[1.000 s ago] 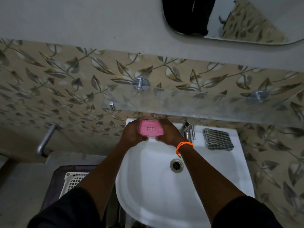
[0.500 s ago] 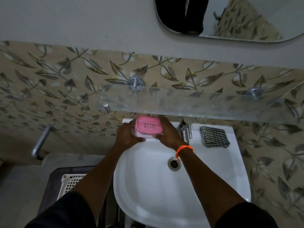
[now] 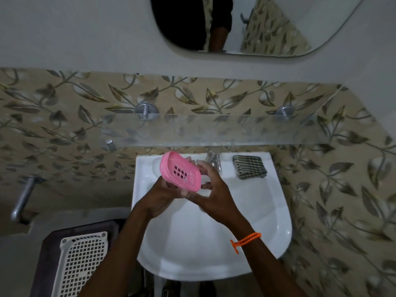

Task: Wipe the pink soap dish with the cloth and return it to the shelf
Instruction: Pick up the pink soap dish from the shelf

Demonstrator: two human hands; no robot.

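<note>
Both the left hand (image 3: 162, 197) and right hand (image 3: 211, 189) grip the pink soap dish (image 3: 181, 171) tilted over the washbasin (image 3: 267, 211) for wiping, the checked cloth (image 3: 249, 167) unused at three o'clock.

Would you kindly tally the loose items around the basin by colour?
Pink: 1, the soap dish, held in both the left hand and right hand.
Checked dark-and-light: 1, the cloth.
White: 1, the basket.
Total: 3.

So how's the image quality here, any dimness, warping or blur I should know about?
Head view: dim and grainy overall; the white ceramic sink is brightest, with soft glare on its right side. Wide-angle warping bends the frosted glass shelf. The pink slotted soap dish reads clearly in both hands, left and right; the folded checked cloth looks slightly soft.
</note>
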